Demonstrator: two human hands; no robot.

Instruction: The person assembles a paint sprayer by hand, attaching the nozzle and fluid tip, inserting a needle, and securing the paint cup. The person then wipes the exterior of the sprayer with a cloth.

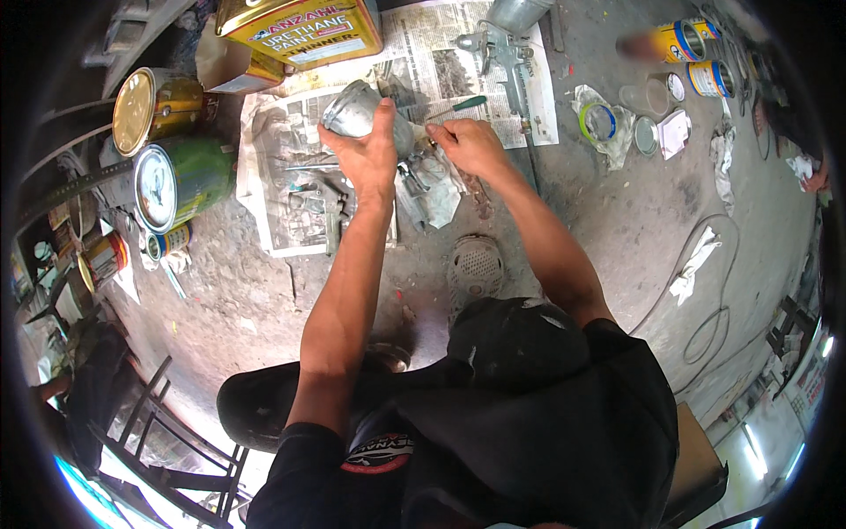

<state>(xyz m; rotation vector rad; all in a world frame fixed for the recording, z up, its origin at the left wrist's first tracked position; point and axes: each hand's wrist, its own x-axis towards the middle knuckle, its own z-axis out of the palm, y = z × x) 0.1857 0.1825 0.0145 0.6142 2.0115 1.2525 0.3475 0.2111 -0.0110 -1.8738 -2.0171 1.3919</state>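
Note:
My left hand (368, 152) grips a silver metal cup (350, 108), which is tilted over the newspaper (273, 231) spread on the floor. Just right of the cup, my right hand (473, 146) has its fingers pinched together; what they hold is too small to make out. A crumpled pale rag or plastic sheet (445, 187) lies below the cup, with metal parts on it. Beyond my right hand is a screwdriver with a green handle (469, 103). A metal spray gun (504, 63) rests farther off on the paper. Another metal gun-shaped part (333, 217) lies near my left forearm.
A large yellow rectangular can (304, 33) stands at the far side. Round tins, one gold-lidded (134, 113) and one green (198, 172), are at left. Clear cups, a yellow-green tape ring (598, 122) and blue-yellow tins (708, 79) sit at right. A cable (696, 339) curls on the floor.

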